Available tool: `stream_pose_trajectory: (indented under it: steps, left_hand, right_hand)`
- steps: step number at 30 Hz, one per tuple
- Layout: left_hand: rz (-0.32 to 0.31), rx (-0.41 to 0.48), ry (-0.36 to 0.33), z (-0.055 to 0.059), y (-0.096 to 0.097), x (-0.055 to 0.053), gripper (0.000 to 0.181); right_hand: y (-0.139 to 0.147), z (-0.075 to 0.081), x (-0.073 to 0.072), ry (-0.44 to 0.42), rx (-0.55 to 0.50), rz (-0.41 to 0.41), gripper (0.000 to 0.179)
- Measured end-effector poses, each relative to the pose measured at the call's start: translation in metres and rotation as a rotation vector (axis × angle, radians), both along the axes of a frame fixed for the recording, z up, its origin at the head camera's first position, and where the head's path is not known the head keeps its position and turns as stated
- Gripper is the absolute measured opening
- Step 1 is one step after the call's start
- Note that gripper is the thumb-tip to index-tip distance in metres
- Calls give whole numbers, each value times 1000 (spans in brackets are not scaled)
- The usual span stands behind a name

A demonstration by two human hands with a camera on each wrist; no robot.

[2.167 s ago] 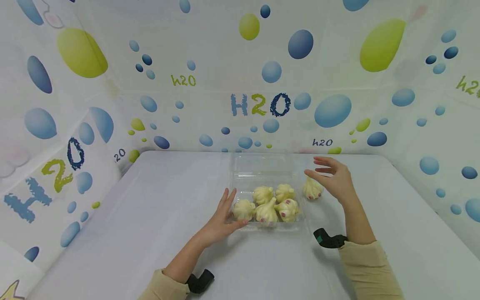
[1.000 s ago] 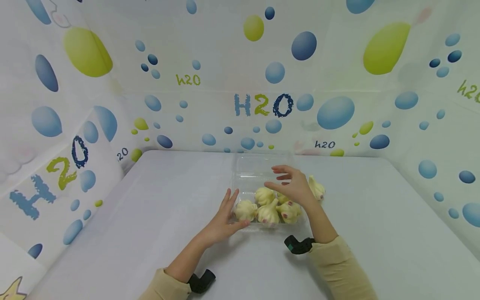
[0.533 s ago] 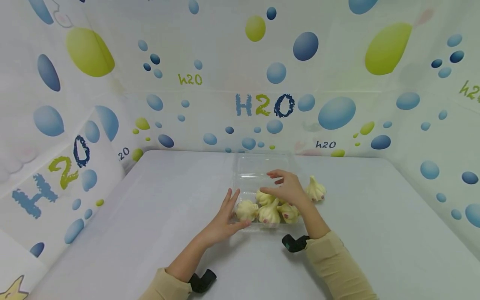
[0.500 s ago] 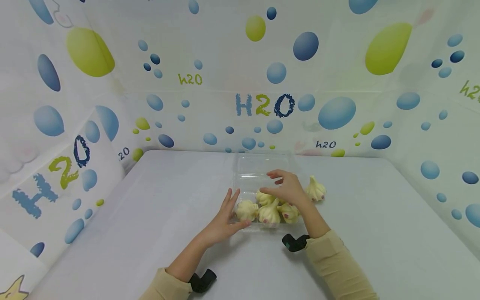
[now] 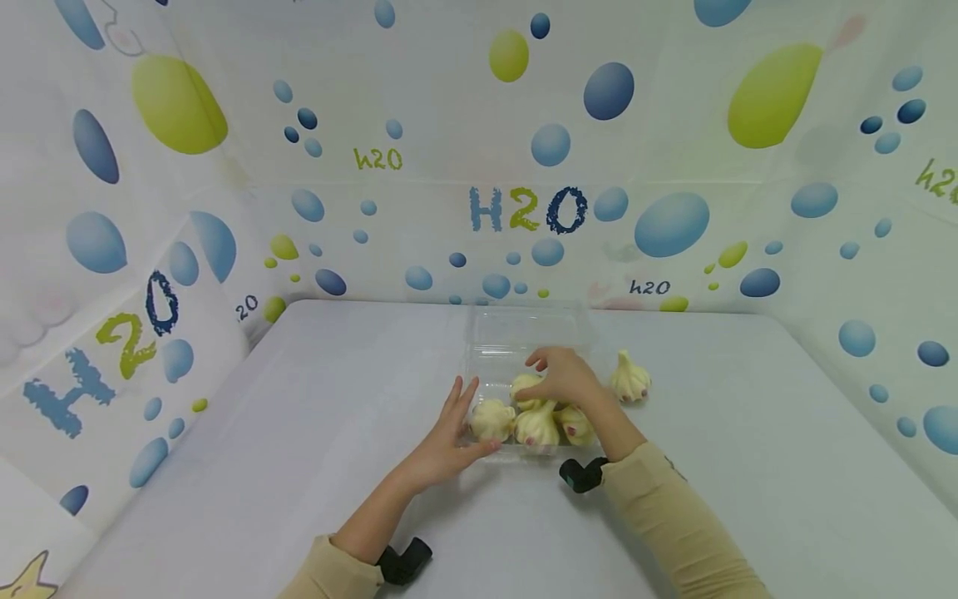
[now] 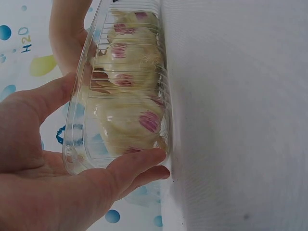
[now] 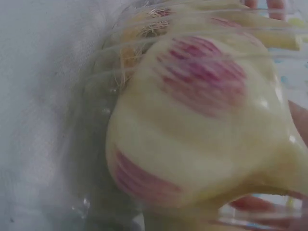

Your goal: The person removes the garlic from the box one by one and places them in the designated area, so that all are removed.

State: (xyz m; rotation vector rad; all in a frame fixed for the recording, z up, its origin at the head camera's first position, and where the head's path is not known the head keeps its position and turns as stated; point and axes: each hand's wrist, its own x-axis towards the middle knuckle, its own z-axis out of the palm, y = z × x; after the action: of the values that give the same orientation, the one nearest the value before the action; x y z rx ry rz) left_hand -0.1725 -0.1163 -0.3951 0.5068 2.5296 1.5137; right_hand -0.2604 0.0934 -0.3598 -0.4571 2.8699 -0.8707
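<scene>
A clear plastic clamshell container [image 5: 554,456] stands on the table, its lid [image 5: 516,329] laid back, with several pale garlic bulbs [image 5: 536,428] in its base. My left hand [image 5: 445,441] spans the near left corner, thumb along the front and straight fingers against the left wall. Low over the back row hangs my right hand [image 5: 572,383], thumb and fingers parted on either side of the back left bulb [image 5: 521,385]. That hand covers most of the bulb behind the front right one [image 5: 576,426]. Purple-streaked bulb skin [image 7: 202,72] fills the right wrist view.
One more garlic bulb [image 5: 630,378] lies on the white table [image 5: 359,383], just right of the container. A cloth wall [image 5: 419,208] printed with drops and H2O lettering rises behind and on both sides.
My right hand has moved left from above the loose bulb to the container, then lowered over the back row. My left hand keeps its place on the corner.
</scene>
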Motion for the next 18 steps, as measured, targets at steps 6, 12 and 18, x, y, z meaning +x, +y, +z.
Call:
stream_pose_trajectory:
  steps: [6,12,18]
  left_hand:
    - [-6,9,0,0,-1,0,87]
    - [-2,10,8,2,0,2,87]
    - [0,0,11,2,-1,2,87]
  right_hand:
    - [-4,-1,-2,12,60,17,56]
    - [-9,3,-1,-18,104,8,54]
    - [-9,1,-2,-29,81,-2,53]
